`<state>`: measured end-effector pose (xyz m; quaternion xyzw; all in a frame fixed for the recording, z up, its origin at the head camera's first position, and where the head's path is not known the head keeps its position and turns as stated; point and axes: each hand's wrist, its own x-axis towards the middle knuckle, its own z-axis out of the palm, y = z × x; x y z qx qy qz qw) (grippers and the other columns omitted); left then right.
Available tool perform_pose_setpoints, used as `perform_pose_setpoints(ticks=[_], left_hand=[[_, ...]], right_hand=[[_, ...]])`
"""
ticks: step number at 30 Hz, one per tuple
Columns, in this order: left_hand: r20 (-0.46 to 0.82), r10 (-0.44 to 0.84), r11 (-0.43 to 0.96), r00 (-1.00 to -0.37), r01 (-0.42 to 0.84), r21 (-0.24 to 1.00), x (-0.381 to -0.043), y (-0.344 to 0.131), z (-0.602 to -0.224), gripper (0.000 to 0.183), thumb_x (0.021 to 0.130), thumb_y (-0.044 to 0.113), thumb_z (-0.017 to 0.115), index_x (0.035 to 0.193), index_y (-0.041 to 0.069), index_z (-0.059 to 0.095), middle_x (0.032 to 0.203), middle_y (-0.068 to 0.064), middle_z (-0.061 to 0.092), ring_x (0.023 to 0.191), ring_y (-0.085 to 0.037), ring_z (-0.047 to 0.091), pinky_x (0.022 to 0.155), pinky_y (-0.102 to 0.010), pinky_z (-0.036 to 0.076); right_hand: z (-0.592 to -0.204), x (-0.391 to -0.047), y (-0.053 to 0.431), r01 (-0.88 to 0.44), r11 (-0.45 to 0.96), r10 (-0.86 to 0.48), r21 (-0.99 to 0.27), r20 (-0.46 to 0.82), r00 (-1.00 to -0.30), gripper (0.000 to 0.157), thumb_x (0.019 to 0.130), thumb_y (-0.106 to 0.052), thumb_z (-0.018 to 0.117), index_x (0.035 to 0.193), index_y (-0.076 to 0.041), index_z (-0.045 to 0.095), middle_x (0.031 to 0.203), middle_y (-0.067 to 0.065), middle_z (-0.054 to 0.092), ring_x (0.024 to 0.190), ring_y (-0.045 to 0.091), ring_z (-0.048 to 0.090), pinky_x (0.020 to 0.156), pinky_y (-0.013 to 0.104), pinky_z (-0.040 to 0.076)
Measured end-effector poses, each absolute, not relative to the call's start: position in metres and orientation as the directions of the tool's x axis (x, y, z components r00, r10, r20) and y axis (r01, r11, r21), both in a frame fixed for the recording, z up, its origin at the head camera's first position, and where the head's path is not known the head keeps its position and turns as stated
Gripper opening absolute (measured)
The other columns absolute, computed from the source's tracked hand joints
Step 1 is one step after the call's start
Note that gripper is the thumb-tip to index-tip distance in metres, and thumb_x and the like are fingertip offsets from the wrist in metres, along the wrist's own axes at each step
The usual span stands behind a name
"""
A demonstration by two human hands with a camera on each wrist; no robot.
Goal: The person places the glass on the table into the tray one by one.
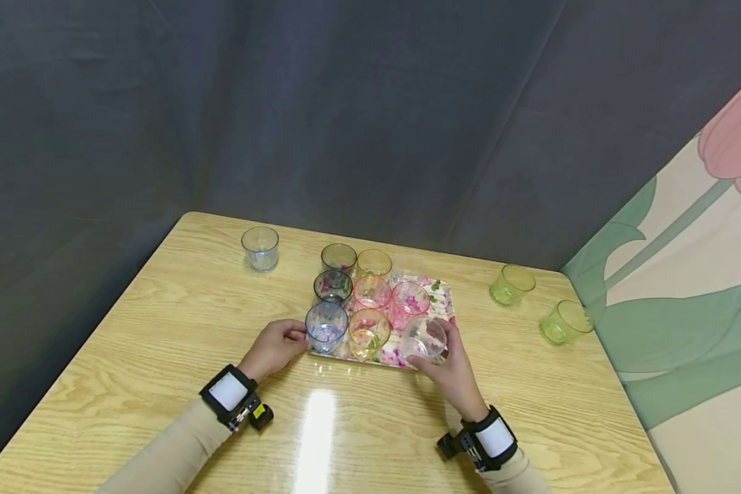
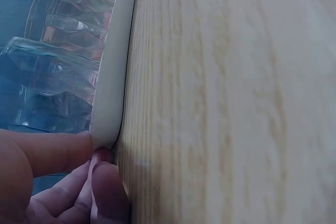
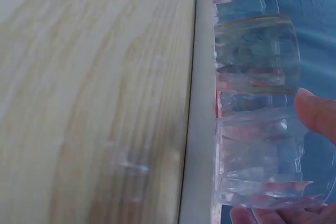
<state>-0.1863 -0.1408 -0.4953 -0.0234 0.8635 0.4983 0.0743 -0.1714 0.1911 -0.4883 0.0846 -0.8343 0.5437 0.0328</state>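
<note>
A floral tray (image 1: 447, 309) bears several tumblers close together. At its front left corner, my left hand (image 1: 278, 348) pinches the rim between thumb (image 2: 58, 153) and fingers, beside a blue tumbler (image 1: 326, 331). My right hand (image 1: 452, 376) grips a clear tumbler (image 3: 257, 161) at the tray's front right, thumb on one side and fingers round the other. The tumbler's base is right at the tray surface in the right wrist view. Between the hands stands a yellow tumbler (image 1: 369, 336); behind are pink tumblers (image 1: 410, 305), a dark tumbler (image 1: 332, 288) and an amber tumbler (image 1: 374, 263).
On the wooden table (image 1: 160, 357), a clear tumbler (image 1: 261, 251) stands at the back left. Two green tumblers, one nearer the back (image 1: 511, 285) and one nearer the edge (image 1: 565, 322), tilt at the right. A dark curtain (image 1: 358, 123) hangs behind; a flower-patterned cloth (image 1: 685, 329) borders the right.
</note>
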Motion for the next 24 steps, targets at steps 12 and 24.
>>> perform_pose_setpoints(ticks=[12, 24], left_hand=[[-0.151, 0.033, 0.471, -0.988, -0.118, 0.874, -0.189, -0.142, -0.497, 0.031, 0.089, 0.008, 0.071, 0.117, -0.004, 0.067, 0.094, -0.010, 0.069, 0.081, -0.015, 0.062, 0.071, -0.025, 0.048], [-0.146, 0.034, 0.472, -0.989, -0.113, 0.874, -0.189, -0.142, -0.498, 0.031, 0.089, 0.009, 0.071, 0.118, -0.003, 0.068, 0.094, -0.010, 0.069, 0.081, -0.015, 0.062, 0.070, -0.025, 0.048]], right_hand=[[-0.489, -0.174, 0.174, -0.155, 0.405, -0.131, -0.901, 0.111, -0.985, 0.081, 0.081, -0.004, 0.081, 0.145, -0.001, 0.032, 0.147, 0.025, 0.044, 0.135, 0.043, 0.046, 0.105, 0.055, 0.046], [-0.490, -0.172, 0.168, -0.129, 0.509, -0.083, -0.851, 0.101, -0.991, 0.083, 0.081, -0.017, 0.083, 0.146, 0.001, 0.035, 0.144, 0.025, 0.050, 0.132, 0.041, 0.050, 0.101, 0.054, 0.049]])
